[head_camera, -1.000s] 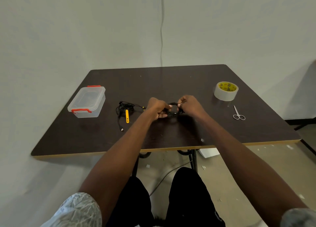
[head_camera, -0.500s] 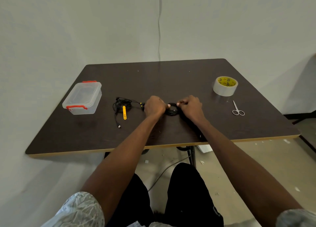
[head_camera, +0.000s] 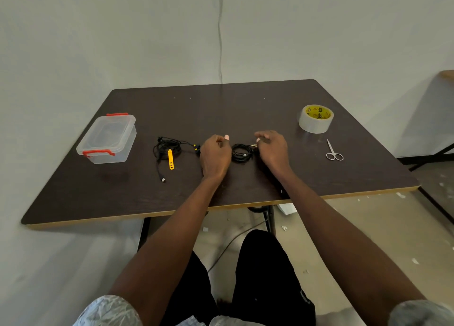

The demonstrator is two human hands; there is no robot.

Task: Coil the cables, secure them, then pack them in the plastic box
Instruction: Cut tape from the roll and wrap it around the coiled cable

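Note:
A small coiled black cable (head_camera: 241, 153) lies on the dark table (head_camera: 245, 104) between my hands. My left hand (head_camera: 215, 155) rests just left of the coil, its fingers loosely curled and nothing visible in them. My right hand (head_camera: 272, 148) sits at the coil's right side and pinches the cable's end plug. A second black cable (head_camera: 167, 147) lies in a loose tangle to the left, with a yellow tie (head_camera: 170, 159) on it and one plug trailing toward me. The clear plastic box (head_camera: 108, 139), lid on and with red clasps, stands at the far left.
A roll of clear tape (head_camera: 316, 118) stands at the right rear of the table, and small scissors (head_camera: 333, 151) lie just in front of it. The table's front edge (head_camera: 172, 212) runs close above my knees. A wall stands behind the table.
My hands have drawn apart. The coil they held together now lies on the table, with my left hand off it.

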